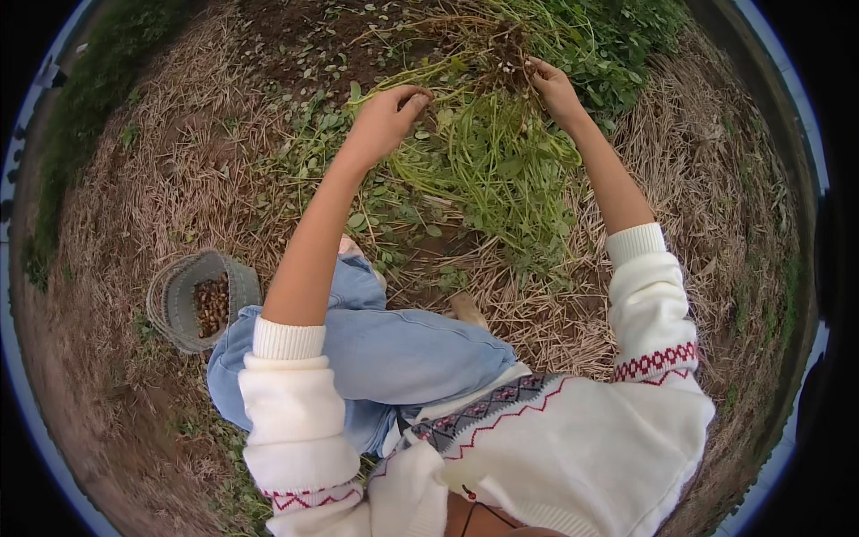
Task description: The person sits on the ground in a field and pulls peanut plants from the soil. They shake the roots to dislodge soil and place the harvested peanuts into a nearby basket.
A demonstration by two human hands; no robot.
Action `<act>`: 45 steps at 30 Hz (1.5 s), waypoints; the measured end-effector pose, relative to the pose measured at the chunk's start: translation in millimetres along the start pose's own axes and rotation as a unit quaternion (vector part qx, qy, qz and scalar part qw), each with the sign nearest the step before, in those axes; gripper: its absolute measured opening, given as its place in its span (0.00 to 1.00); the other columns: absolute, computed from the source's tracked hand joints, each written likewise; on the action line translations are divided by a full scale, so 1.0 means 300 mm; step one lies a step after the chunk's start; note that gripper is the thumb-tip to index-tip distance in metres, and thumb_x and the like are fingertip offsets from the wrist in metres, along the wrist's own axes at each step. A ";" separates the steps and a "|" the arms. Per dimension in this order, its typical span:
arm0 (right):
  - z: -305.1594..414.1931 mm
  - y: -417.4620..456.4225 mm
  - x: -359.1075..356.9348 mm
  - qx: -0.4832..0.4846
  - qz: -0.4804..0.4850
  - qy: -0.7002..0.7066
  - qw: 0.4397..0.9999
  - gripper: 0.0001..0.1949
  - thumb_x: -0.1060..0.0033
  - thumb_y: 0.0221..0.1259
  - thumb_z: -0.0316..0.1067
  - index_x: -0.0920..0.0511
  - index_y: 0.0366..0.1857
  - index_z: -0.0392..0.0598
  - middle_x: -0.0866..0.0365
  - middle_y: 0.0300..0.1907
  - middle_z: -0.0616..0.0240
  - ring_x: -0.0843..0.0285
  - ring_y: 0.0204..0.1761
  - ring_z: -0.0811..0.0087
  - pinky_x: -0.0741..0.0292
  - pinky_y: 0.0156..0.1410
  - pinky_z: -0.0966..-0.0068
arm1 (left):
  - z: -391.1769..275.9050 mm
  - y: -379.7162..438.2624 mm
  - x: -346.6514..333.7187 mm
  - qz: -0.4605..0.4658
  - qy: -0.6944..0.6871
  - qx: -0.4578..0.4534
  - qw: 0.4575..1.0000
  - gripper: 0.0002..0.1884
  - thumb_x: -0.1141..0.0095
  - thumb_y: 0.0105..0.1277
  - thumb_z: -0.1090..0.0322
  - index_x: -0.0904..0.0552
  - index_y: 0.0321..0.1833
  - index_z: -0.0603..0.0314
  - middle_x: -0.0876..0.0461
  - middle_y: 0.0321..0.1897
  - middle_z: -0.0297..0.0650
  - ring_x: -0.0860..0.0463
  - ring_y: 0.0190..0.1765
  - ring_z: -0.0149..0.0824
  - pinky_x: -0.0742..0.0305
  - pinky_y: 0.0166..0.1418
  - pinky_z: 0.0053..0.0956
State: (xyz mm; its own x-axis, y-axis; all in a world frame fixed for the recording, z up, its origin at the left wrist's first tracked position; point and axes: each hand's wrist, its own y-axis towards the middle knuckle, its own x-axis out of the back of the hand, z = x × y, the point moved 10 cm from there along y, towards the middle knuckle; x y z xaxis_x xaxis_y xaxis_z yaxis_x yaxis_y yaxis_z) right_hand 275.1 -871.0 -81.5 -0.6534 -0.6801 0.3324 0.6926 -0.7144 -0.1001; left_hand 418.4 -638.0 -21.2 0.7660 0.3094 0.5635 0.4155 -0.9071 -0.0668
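Observation:
Uprooted peanut plants (510,168) lie in a heap before me, with green stems and leaves spread towards me. Their brown root clump (503,57) is at the far end, with a few small pale spots in it. My right hand (558,92) pinches the right edge of this root clump; its fingertips are partly lost among the roots. My left hand (394,119) is to the left of the clump, fingers curled and thumb close to the forefinger. Green stems pass right by its fingertips, and whether it grips one is unclear.
A woven basket (243,282) holding brown pods (211,305), probably peanuts, stands on the left beside my bent, jeans-clad leg (416,342). Dry straw (181,168) covers much of the ground. More leafy plants (617,47) lie at the far right, and dark bare soil (288,40) shows at the far left.

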 end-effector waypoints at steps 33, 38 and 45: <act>0.654 0.169 -0.493 0.115 0.180 0.004 0.977 0.24 0.54 0.63 0.28 0.39 0.64 0.43 0.30 0.45 0.73 0.36 0.44 0.80 0.38 0.55 0.80 | 1.085 -1.130 0.747 -0.184 -0.051 0.374 0.908 0.21 0.48 0.61 0.66 0.26 0.59 0.55 0.27 0.57 0.43 0.28 0.58 0.41 0.35 0.60 0.33; 0.862 0.165 -0.635 0.180 0.186 0.075 0.963 0.23 0.56 0.60 0.25 0.37 0.62 0.45 0.32 0.55 0.69 0.39 0.52 0.77 0.42 0.56 0.77 | 0.748 -1.063 0.736 -0.182 -0.066 0.307 0.932 0.24 0.45 0.59 0.62 0.29 0.61 0.55 0.29 0.58 0.45 0.32 0.63 0.42 0.39 0.64 0.34; 1.188 0.096 -0.917 0.348 0.312 -0.077 0.880 0.23 0.56 0.64 0.30 0.38 0.65 0.51 0.34 0.62 0.61 0.37 0.61 0.71 0.42 0.66 0.72 | 0.530 -1.073 0.767 -0.276 -0.067 0.181 0.942 0.54 0.33 0.45 0.48 0.51 0.70 0.63 0.50 0.69 0.55 0.47 0.70 0.49 0.49 0.70 0.37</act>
State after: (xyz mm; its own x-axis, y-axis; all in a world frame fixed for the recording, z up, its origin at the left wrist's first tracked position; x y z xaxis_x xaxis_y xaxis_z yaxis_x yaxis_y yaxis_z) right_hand 583.7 -645.9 158.5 -0.0668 -0.8352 0.5459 0.9565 0.1021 0.2732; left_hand 539.1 -229.5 -1.0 0.4283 0.7607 0.4877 0.8902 -0.4479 -0.0831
